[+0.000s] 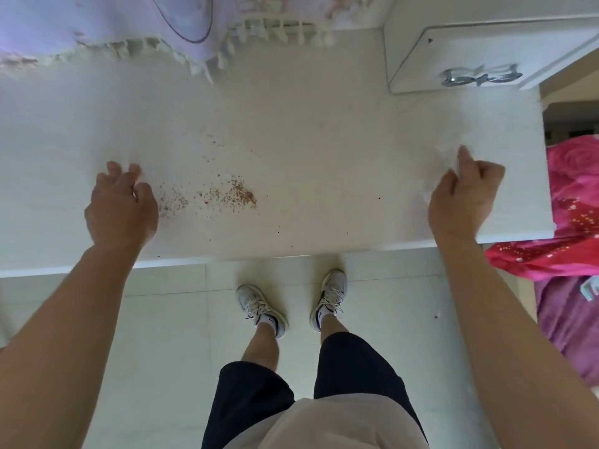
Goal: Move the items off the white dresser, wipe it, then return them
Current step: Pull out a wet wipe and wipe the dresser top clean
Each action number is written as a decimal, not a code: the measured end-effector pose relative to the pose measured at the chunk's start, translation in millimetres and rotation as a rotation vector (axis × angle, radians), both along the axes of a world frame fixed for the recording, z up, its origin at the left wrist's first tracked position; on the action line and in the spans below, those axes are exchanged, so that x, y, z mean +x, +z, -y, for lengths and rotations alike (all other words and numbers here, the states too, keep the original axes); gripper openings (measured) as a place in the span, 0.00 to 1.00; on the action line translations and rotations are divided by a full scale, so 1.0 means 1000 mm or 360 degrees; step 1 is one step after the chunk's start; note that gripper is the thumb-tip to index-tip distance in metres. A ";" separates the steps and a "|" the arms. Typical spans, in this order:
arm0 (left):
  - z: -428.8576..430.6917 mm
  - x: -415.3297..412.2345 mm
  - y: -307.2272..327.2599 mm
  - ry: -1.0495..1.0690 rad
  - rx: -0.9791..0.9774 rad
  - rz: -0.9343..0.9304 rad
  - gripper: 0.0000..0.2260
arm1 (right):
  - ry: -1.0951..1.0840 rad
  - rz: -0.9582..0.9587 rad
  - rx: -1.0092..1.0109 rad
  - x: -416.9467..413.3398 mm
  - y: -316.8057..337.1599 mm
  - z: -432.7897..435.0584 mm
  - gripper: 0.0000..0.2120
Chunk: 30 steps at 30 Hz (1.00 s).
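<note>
White dresser (pixel 324 124): smooth flat rectangular top before us, long axis left-right; grainy reddish crumbs (pixel 240 192) near front; our left hand (pixel 121 205), fingers loosely curled, empty; our right hand (pixel 463 196), fingers curled, contents indiscernible.

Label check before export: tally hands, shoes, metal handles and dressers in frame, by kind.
Hands: 2 (left hand, right hand)
Shoes: 2 (left shoe, right shoe)
Handle: 1
Dresser: 1
Total: 6
</note>
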<state>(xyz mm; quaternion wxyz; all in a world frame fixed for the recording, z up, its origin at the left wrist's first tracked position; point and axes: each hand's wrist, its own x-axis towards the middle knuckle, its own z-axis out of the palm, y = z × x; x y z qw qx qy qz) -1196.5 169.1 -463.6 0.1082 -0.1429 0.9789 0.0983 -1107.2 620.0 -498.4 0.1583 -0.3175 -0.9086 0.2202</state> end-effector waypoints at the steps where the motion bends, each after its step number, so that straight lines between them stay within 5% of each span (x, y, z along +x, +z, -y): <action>1: 0.001 0.001 -0.001 -0.0020 -0.0023 -0.0014 0.21 | -0.0126 0.0109 0.0091 0.015 -0.006 -0.006 0.22; 5: 0.010 0.006 -0.005 -0.0183 -0.0096 0.0002 0.21 | -0.0144 0.0163 0.0122 0.035 -0.020 0.048 0.23; 16: 0.049 0.007 -0.005 -0.0623 -0.0124 0.0096 0.24 | 0.0537 0.0010 -0.0070 -0.008 -0.007 0.295 0.24; 19: 0.068 0.000 -0.001 -0.0729 0.0030 0.0002 0.22 | 0.0419 -0.0021 -0.0330 -0.007 0.007 0.284 0.19; 22: 0.094 -0.010 0.002 -0.0747 0.0253 -0.0197 0.23 | 0.0072 -0.0093 -0.0142 0.013 0.011 0.244 0.18; 27: 0.129 -0.010 -0.019 -0.0613 0.0000 -0.0195 0.23 | -0.0320 0.0516 0.0325 0.042 -0.006 0.236 0.25; 30: 0.146 -0.014 -0.027 -0.0533 0.0013 -0.0099 0.24 | -0.0210 0.0435 0.0225 0.011 -0.008 0.277 0.31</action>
